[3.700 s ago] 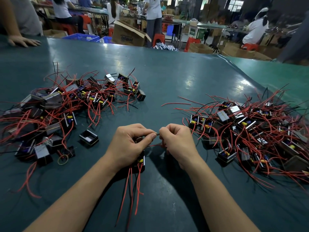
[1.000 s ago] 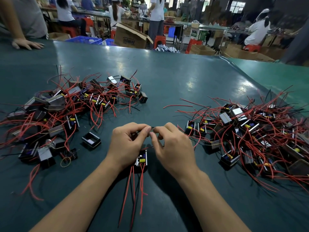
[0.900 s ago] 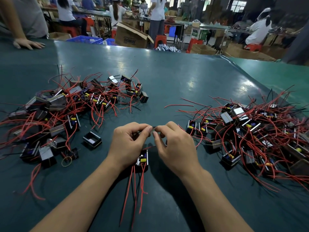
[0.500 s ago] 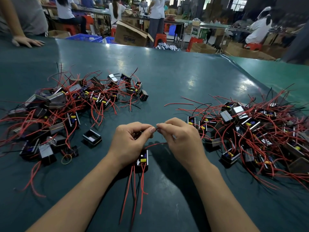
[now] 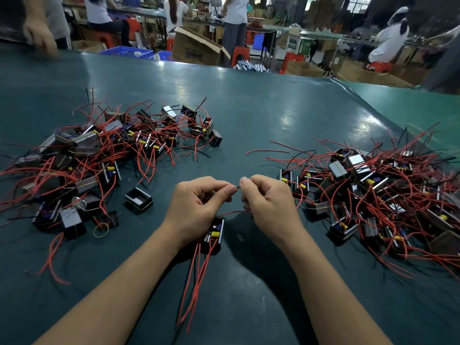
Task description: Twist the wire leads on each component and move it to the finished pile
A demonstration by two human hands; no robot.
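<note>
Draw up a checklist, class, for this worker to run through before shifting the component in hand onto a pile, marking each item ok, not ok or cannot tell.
1. Left hand pinches the wire lead: ok.
2. Right hand pinches it too: ok.
3. Twist finished: cannot tell.
4. Component rests on the table, under the left hand: ok.
5. Its loose red leads lie apart from both piles: ok.
6. Which pile is finished, left pile or right pile: cannot tell.
</note>
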